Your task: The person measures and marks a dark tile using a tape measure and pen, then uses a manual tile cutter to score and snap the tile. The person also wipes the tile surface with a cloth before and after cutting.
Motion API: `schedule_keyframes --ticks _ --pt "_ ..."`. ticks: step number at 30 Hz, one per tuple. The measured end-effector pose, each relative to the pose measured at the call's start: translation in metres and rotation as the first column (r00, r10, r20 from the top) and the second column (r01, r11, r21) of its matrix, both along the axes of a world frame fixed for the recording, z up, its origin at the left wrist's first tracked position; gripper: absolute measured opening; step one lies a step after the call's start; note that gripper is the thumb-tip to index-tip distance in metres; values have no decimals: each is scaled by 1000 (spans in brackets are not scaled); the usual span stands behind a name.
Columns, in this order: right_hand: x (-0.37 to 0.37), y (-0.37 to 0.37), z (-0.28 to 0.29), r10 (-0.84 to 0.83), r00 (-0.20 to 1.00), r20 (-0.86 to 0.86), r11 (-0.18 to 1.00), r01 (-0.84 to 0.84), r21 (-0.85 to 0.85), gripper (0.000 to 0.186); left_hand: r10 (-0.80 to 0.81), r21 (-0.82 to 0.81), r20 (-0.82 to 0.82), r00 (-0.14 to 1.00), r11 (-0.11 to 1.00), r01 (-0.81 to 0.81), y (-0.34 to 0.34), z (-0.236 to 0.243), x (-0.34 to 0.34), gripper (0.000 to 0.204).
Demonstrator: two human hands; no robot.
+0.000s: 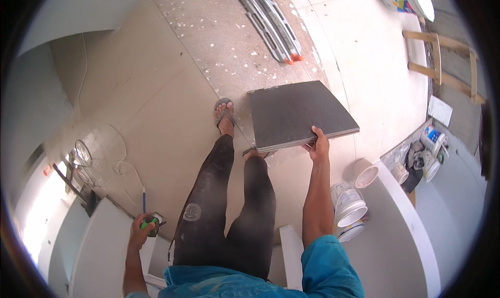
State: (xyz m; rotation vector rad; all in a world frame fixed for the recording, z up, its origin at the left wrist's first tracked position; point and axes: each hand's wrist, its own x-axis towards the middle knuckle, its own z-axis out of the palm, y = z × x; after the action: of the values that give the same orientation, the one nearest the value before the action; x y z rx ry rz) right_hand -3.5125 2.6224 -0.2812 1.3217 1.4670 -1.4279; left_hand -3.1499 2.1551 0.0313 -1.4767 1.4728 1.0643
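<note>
My right hand (pixel 317 145) grips the near edge of a stack of dark grey square tiles (pixel 299 113), thumb on top and fingers underneath. At the lower left, my left hand (pixel 139 230) holds a black and green tool (pixel 151 224), which looks like a tape measure, beside my left leg. A long metal tile cutter (pixel 260 22) with orange end pieces lies on the speckled, dusty strip of floor beyond the tiles.
Tangled white cable (pixel 120 162) lies at left. White buckets (pixel 349 209) and a pinkish pail (pixel 365 174) stand at lower right by a low white wall (pixel 414 235). Wooden frames (pixel 437 64) are at upper right, below another bucket (pixel 406 1). White walls (pixel 36 100) border the left.
</note>
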Motion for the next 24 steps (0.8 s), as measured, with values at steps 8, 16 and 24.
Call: schedule_keyframes --ticks 8,16,24 --pt "-1 -24 15 -79 996 38 996 80 -30 50 -15 -47 -123 992 999 9 -15 1 9 50" --pt "-11 -3 17 -112 994 -13 978 108 -181 44 68 -85 -103 992 993 -77 14 9 6 50" --pt "-26 18 -6 -134 990 43 984 138 -112 42 436 -17 -129 891 897 -442 88 7 -22 50"
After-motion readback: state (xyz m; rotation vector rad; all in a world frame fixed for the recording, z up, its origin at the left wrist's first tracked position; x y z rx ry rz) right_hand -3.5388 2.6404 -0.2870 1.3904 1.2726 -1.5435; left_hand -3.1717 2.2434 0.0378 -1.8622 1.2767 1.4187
